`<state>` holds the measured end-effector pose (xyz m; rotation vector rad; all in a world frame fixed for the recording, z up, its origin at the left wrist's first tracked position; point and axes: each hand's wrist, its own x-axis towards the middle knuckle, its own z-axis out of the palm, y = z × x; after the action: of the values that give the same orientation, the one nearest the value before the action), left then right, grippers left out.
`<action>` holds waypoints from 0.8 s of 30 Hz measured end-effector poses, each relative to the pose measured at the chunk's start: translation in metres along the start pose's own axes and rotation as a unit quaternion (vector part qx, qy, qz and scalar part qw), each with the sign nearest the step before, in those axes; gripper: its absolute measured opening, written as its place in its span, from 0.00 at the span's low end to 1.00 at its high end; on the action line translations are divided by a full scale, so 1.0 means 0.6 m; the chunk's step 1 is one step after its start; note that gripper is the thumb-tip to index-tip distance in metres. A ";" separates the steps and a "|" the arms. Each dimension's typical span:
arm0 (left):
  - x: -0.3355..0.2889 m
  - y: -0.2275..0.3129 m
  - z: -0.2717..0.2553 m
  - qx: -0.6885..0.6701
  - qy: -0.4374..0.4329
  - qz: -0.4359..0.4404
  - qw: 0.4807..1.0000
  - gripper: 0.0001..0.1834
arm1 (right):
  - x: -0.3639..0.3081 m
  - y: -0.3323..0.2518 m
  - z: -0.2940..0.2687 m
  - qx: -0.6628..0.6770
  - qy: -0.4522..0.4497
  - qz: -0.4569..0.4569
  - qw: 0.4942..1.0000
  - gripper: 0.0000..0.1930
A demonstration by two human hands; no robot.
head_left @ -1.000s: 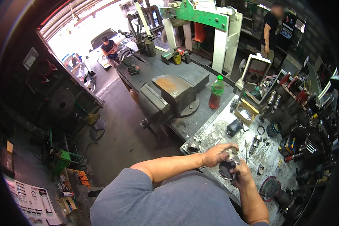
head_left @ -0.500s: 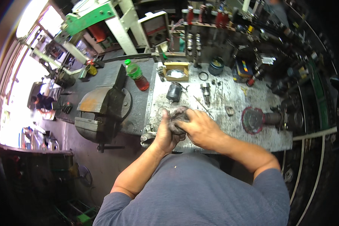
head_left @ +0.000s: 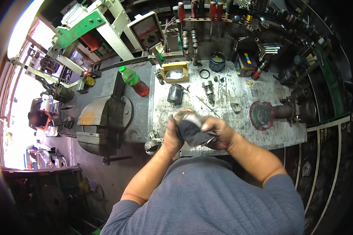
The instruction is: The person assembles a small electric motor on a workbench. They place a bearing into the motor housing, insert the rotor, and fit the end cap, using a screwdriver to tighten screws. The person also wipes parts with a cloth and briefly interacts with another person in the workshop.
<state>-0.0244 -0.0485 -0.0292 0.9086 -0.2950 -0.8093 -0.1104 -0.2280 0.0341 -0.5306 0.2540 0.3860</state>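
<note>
In front of my chest, above the bench's near edge, both hands are closed around one bundle. My right hand [head_left: 220, 133] grips a dark cloth [head_left: 193, 132], with the thumb pressed on top of it. My left hand [head_left: 171, 136] holds a greyish-brown part [head_left: 189, 116] against the cloth, thumb pointing up. Motion blurs that part and the cloth covers much of it, so its kind is unclear. Beyond my hands lie a black cylindrical motor [head_left: 175, 94] and a toothed metal shaft [head_left: 208, 92]. A cast metal housing [head_left: 153, 143] sits by my left forearm.
A large bench vise [head_left: 102, 117] stands left, near a green-capped bottle [head_left: 134, 81] of red liquid. Behind are an open cardboard box [head_left: 175, 73], a black ring [head_left: 204, 73] and a blue tin [head_left: 217, 62]. A red-rimmed round piece [head_left: 262, 115] lies right. Someone [head_left: 40, 118] is far left.
My right hand has turned and drawn slightly right, and the dark cloth now spreads between my hands over the part. The whole view has shifted a little.
</note>
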 end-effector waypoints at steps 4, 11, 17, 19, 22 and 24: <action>0.001 0.016 -0.026 -0.069 0.051 -0.110 0.990 0.50 | -0.048 -0.069 0.013 -0.341 0.105 -0.281 0.891 0.25; 0.013 -0.015 -0.005 0.282 0.006 -0.087 0.955 0.47 | -0.028 0.016 -0.025 -0.939 0.068 -0.169 0.291 0.22; 0.012 -0.038 0.006 0.372 -0.096 0.086 0.919 0.59 | -0.042 0.027 -0.115 -0.310 -0.056 -0.047 0.948 0.10; 0.032 -0.053 0.013 0.349 -0.114 0.068 0.928 0.62 | -0.065 0.035 -0.143 -0.007 -0.072 -0.061 0.995 0.25; 0.116 -0.098 0.046 0.460 -0.003 0.008 0.888 0.43 | -0.130 0.049 -0.215 0.193 -0.074 -0.205 0.957 0.52; 0.185 -0.136 0.079 0.642 -0.039 0.044 0.764 0.47 | -0.190 0.035 -0.273 0.092 -0.001 -0.273 0.958 0.53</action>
<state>-0.0156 -0.1860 -0.0764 2.1282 -1.0285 -0.4690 -0.2435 -0.3321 -0.0742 -0.3954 0.1309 -0.1739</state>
